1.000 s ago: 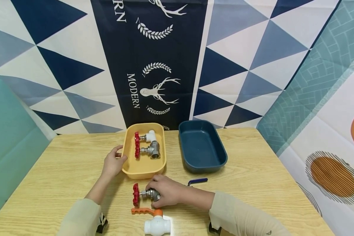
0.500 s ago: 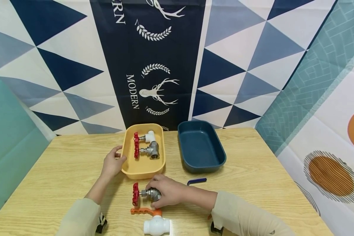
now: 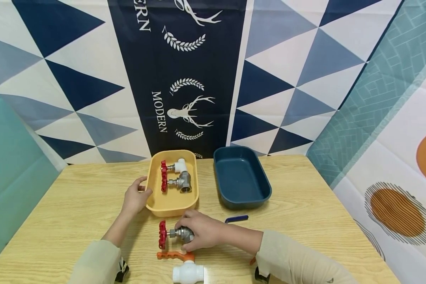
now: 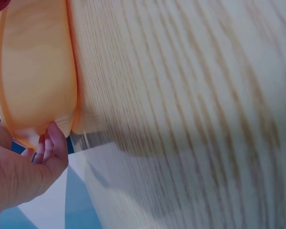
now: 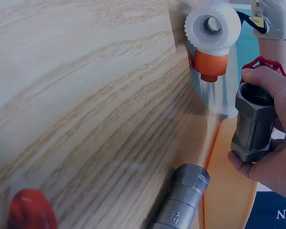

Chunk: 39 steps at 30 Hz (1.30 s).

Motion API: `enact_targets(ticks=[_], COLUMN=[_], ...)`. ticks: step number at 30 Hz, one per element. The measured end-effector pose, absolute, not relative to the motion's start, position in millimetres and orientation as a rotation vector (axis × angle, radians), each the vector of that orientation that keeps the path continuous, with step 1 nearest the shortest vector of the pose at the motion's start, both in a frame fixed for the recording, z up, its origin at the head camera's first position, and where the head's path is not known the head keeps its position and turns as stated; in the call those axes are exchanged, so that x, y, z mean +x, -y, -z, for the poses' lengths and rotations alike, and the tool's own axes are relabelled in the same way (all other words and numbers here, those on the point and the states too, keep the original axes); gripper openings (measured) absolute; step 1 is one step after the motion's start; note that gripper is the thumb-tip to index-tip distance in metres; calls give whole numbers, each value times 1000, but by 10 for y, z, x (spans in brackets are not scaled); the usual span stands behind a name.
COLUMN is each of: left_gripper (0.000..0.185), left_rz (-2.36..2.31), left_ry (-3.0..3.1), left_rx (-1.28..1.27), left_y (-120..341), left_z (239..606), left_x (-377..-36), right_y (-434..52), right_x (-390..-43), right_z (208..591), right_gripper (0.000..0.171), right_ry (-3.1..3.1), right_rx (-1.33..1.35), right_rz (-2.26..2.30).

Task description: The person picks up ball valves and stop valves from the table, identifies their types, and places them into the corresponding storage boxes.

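Note:
At the left long side of a yellow bin (image 3: pixel 170 201), my left hand (image 3: pixel 135 197) pinches the rim, thumb on top and fingers outside. Two valves with red handwheels lie in that bin: a white-bodied one (image 3: pixel 180 165) and a metal one (image 3: pixel 185 181). My right hand (image 3: pixel 206 232) grips a metal gate valve (image 5: pixel 253 126) by its body, in front of the bin. Its red handwheel (image 3: pixel 162 234) points left in the head view. Just nearer to me lies a white ball valve (image 3: pixel 188 272) with an orange lever (image 3: pixel 170 255).
An empty dark blue bin (image 3: pixel 242 177) stands right of the yellow one. A blue lever (image 3: pixel 236 218) lies behind my right forearm. A metal valve body (image 5: pixel 181 195) rests on the table in the right wrist view. A bit of orange (image 3: pixel 253 260) shows beside the right sleeve.
Both hands keep their grips on the bin and the gate valve. The right sleeve has shifted slightly right, and the bit of orange beside it has come into view.

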<state>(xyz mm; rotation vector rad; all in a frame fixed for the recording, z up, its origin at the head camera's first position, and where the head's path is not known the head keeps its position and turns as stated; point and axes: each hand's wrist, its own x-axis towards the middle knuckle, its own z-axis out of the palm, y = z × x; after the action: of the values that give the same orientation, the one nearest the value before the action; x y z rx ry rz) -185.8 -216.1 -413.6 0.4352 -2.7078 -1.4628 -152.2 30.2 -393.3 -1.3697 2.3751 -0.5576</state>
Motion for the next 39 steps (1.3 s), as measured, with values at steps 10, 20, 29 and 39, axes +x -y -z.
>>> enact_targets(ticks=[10, 20, 29, 39], left_gripper=[51, 52, 51, 51], left_rz=[1471, 1463, 1464, 1468], left_ry=[2699, 2700, 2698, 2695], left_rx=[435, 445, 435, 434], left_y=[2164, 2161, 2151, 2146], left_z=[4144, 4142, 4135, 4136], left_x=[-1839, -1840, -1835, -1845], right_y=[-294, -289, -281, -298], right_x=[-1520, -1514, -1507, -1510], right_z=[3908, 3889, 3857, 3811], right_gripper=[45, 46, 46, 47], right_ry=[-2387, -2407, -2424, -2429], right_rx=[-1374, -1397, -1420, -1434], right_rz=[545, 511, 503, 484])
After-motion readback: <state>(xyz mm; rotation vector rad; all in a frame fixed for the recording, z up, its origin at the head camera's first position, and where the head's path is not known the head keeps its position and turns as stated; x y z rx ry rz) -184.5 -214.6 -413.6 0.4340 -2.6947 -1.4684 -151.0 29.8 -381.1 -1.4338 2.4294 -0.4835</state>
